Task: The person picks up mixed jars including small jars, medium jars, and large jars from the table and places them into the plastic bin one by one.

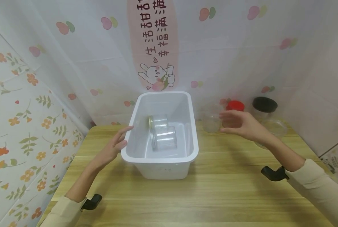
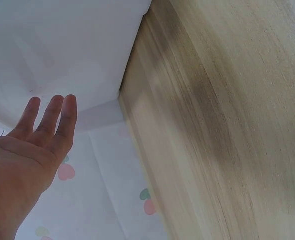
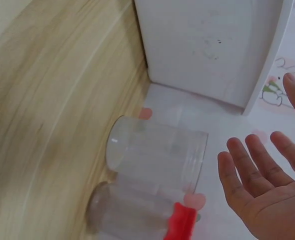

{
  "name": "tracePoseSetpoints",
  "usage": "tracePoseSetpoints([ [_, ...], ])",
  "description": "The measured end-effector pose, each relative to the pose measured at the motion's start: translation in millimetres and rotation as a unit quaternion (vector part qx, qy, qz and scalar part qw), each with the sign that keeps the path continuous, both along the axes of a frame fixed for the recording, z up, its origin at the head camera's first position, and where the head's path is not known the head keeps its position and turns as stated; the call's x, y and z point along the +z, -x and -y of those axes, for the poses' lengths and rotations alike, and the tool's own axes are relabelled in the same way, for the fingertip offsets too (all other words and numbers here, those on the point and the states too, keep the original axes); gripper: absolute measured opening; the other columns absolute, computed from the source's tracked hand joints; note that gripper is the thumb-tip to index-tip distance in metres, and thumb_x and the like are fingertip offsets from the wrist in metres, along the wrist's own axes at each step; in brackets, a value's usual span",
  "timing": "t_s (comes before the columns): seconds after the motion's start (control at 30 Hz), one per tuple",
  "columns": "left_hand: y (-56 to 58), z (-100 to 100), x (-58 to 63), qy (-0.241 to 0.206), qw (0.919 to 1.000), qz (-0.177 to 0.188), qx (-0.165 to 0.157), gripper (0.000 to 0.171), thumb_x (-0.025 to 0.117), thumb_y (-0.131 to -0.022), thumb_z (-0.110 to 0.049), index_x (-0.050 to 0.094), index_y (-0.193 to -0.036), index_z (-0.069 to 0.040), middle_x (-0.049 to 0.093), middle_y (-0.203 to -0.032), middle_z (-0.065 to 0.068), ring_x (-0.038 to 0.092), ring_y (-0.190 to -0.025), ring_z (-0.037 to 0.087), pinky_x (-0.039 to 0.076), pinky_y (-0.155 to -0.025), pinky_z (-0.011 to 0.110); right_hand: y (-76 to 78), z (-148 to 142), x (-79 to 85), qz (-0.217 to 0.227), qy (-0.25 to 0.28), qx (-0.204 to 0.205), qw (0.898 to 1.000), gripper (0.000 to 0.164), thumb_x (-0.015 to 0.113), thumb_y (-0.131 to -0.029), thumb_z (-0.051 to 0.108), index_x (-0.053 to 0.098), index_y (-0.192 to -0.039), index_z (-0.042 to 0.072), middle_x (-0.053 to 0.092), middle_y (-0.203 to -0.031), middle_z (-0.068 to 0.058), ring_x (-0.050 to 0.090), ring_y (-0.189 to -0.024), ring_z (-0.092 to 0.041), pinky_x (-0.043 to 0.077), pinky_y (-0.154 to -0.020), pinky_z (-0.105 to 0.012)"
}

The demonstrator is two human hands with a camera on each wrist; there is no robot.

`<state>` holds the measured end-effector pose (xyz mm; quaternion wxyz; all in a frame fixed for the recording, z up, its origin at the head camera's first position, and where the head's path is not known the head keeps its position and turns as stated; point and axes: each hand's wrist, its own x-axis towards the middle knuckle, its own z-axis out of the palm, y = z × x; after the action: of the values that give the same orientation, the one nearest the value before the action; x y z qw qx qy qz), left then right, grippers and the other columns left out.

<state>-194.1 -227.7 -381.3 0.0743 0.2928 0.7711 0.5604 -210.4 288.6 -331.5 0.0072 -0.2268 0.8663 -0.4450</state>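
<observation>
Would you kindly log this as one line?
left hand: at white rectangular plastic tub | right hand: empty, near clear cylindrical jar | tub: two clear cylindrical jars, sideways

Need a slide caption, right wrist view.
Right hand, open and empty, near a clear cylindrical jar and a red-lidded jar, beside a white plastic tub.

White tub, red lid, floral wallcovering

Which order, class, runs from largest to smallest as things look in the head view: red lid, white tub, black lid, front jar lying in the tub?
1. White tub
2. Front jar
3. Black lid
4. Red lid
</observation>
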Motion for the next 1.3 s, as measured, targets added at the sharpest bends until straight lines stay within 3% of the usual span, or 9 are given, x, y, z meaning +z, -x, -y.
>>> tracePoseSetpoints([
  [0.33, -0.4, 0.5, -1.4, 0.003, 1.0, 0.0, -0.002, 0.05, 0.038, -0.109, -0.015, 0.025, -0.158, -0.014, 0.033, -0.155, 0.028, 0.049, -0.12, 0.044, 0.05, -0.09, 0.036, -2.0, -13.2, -10.5, -0.009, -0.008, -0.004, 1.0, 0.059, 0.081, -0.09, 0.018, 0.056, -0.142, 0.007, 0.064, -0.131, -0.009, 0.061, -0.117, -0.024, 0.05, -0.09, -0.026],
  [0.53, 0.7, 1.1, -1.8, 0.002, 1.0, -0.003, -0.001, 0.05, 0.037, -0.109, -0.014, 0.025, -0.158, -0.015, 0.033, -0.155, 0.029, 0.051, -0.119, 0.043, 0.05, -0.089, 0.036, 0.1, -23.4, -14.1, -0.015, -0.001, -0.02, 1.0, 0.054, 0.081, -0.089, 0.014, 0.059, -0.138, 0.011, 0.066, -0.127, -0.005, 0.062, -0.116, -0.031, 0.051, -0.089, -0.026],
  [0.8, -0.2, 1.5, -0.1, 0.004, 1.0, 0.002, 0.0, 0.05, 0.037, -0.109, -0.014, 0.025, -0.158, -0.015, 0.033, -0.155, 0.028, 0.053, -0.119, 0.035, 0.05, -0.09, 0.036, -0.6, -36.6, -12.2, -0.017, -0.004, -0.026, 1.0, 0.055, 0.081, -0.089, 0.011, 0.058, -0.139, 0.007, 0.065, -0.129, -0.012, 0.062, -0.116, -0.035, 0.05, -0.086, -0.02],
  [1.07, 1.0, 1.3, -0.5, 0.004, 1.0, 0.001, -0.005, 0.051, 0.037, -0.109, -0.015, 0.024, -0.158, -0.016, 0.033, -0.154, 0.028, 0.052, -0.119, 0.04, 0.05, -0.09, 0.036, -2.9, -52.1, -11.8, -0.018, -0.021, -0.06, 0.998, 0.053, 0.081, -0.089, 0.012, 0.059, -0.138, 0.009, 0.065, -0.129, -0.009, 0.063, -0.11, -0.005, 0.051, -0.083, -0.019],
  [1.3, 1.4, 2.2, -1.0, 0.006, 1.0, -0.001, -0.005, 0.05, 0.037, -0.11, -0.015, 0.024, -0.158, -0.016, 0.031, -0.156, 0.028, 0.049, -0.123, 0.04, 0.049, -0.092, 0.036, -5.9, -67.0, -10.9, -0.021, -0.024, -0.087, 0.996, 0.054, 0.08, -0.09, 0.011, 0.058, -0.14, 0.008, 0.066, -0.127, -0.012, 0.065, -0.109, -0.016, 0.051, -0.08, -0.018],
])
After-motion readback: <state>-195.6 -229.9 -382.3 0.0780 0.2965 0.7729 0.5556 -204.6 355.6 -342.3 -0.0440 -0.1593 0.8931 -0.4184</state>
